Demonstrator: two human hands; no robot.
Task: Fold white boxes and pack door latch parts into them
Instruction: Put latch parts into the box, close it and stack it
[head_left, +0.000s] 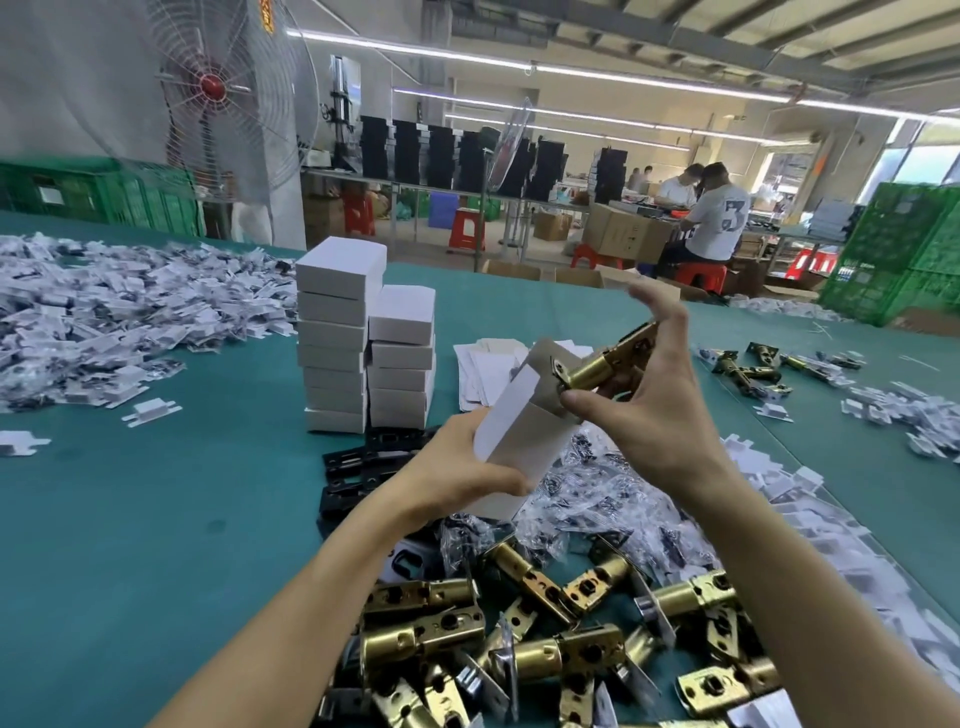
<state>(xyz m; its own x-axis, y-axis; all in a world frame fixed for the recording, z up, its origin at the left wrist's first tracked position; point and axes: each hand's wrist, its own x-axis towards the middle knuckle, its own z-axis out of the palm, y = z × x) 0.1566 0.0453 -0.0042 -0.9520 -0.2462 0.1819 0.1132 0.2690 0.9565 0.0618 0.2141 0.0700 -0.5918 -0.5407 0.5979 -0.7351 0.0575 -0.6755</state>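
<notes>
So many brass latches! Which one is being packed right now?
On the green table, find the two stacks of closed white boxes; just right of them, the left hand holds an open white cardboard box. The right hand pinches one brass cylindrical latch at its mouth. It alone is lifted; the other latches lie heaped on the table.

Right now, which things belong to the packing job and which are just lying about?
Job: open white cardboard box in left hand; brass latch in right hand; brass latch pile; stacked white boxes.
Lying about: wire-caged fan; green plastic crates; red plastic stools.
</notes>
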